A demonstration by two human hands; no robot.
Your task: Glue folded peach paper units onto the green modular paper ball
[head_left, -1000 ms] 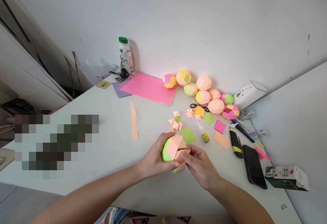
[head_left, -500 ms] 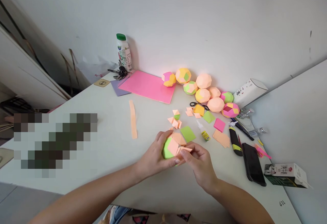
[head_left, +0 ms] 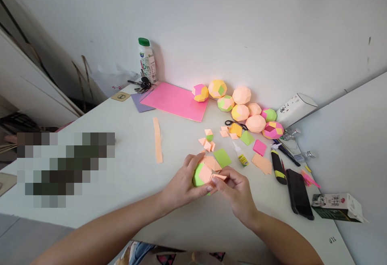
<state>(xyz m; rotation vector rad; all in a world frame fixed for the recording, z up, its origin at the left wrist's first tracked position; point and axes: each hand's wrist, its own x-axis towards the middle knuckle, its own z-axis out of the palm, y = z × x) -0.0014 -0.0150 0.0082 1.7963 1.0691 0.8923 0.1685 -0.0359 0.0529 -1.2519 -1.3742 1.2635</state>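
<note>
A faceted paper ball [head_left: 206, 172] in peach and light green, with a small gap in its side, is gripped by my left hand [head_left: 183, 179] from the left. My right hand [head_left: 240, 193] pinches a small folded peach paper piece [head_left: 219, 177] against the ball's right side. Just beyond my hands lie several small folded peach pieces [head_left: 207, 145] and a green paper square [head_left: 222, 158]. A small glue bottle [head_left: 241, 154] rests on the table to the right of that square.
Several finished-looking paper balls [head_left: 255, 123] stand along the wall, near black-handled scissors [head_left: 231, 123]. A pink sheet [head_left: 175, 100] and a peach strip [head_left: 157, 140] lie to the left. At right are a utility knife [head_left: 278, 166], a phone [head_left: 299, 193] and a carton [head_left: 337, 207].
Almost nothing differs. Both hands keep their hold on the ball and the peach piece, and the camera view has shifted very slightly.
</note>
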